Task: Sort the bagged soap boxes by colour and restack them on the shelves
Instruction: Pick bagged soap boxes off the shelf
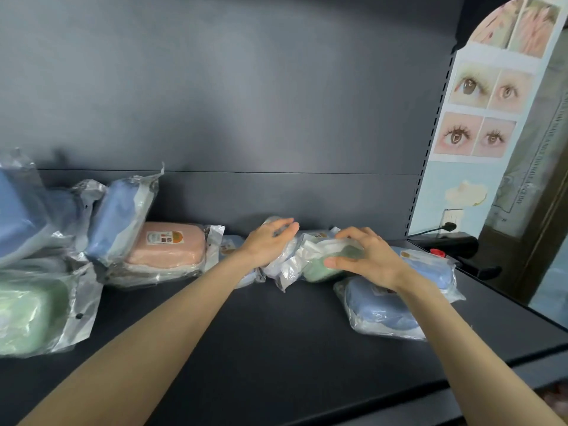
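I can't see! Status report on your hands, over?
Right hand grips green soap box. Left hand rests on bag beside it. Blue box below right wrist.

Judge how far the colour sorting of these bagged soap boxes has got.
Done: little; only the far-left blue boxes sit grouped. In hand: the right hand grips a green box, the left hand rests on the bag beside it. Left: a pink box, a second green box and the right-side blue boxes lie mixed on one shelf.

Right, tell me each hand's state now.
Left hand: open, fingers resting flat on a crinkled clear plastic bag.
Right hand: gripping the green soap box in a clear bag.
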{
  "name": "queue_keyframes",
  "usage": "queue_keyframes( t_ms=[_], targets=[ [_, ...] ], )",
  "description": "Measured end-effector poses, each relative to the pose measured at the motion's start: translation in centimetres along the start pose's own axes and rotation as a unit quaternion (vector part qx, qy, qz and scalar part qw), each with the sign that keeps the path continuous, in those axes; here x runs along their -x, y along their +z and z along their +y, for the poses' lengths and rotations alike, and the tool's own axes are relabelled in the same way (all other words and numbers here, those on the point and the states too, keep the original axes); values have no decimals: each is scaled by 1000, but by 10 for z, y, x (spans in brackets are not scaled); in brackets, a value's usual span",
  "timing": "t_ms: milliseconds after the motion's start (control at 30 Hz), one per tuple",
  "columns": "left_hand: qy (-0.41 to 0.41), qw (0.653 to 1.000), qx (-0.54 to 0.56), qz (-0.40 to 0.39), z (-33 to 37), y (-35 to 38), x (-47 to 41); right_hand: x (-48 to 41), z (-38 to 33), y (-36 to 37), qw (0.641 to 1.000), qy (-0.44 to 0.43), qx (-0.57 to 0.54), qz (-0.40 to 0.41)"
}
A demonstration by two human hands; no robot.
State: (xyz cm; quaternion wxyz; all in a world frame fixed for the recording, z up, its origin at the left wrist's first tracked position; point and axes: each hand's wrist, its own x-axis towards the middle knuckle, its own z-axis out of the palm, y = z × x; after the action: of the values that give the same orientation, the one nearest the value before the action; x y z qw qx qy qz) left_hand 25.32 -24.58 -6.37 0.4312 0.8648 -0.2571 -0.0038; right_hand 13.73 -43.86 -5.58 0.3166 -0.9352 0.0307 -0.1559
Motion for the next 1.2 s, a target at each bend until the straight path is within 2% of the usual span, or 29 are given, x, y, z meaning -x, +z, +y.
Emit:
queue_keyframes(
  t_ms=[100, 233, 333, 433, 600, 767, 900, 1067, 1200],
  targets=[
    [-16, 1000, -1, 11, 1, 3, -1, -5, 3, 0, 1000, 2, -16, -9],
    [1, 994, 26, 106, -7, -1, 8, -8, 7, 0, 999, 7, -27, -22],
    [-5, 984, 81, 160, -9, -3, 15, -8, 7, 1, 999, 23, 0, -44],
    [-31, 969, 158, 188, -10, -5, 21, -9, 4, -1, 999, 35, -23, -9],
    [-41, 942, 276, 185, -2, -14, 34, -4, -3, -5, 997, 44, -62, 30],
    [18, 922, 332, 198, 12, -34, 59, 11, -25, -13, 989, 39, -132, 53],
    [59, 909, 381, 157, 22, -50, 96, 28, -58, -12, 979, 22, -183, 87],
    [100, 911, 387, 100, 17, -77, 169, 75, -103, 6, 970, 39, -217, 106],
    [91, 910, 388, 116, 10, -92, 244, 133, -145, 30, 970, 47, -219, 91]
  ],
)
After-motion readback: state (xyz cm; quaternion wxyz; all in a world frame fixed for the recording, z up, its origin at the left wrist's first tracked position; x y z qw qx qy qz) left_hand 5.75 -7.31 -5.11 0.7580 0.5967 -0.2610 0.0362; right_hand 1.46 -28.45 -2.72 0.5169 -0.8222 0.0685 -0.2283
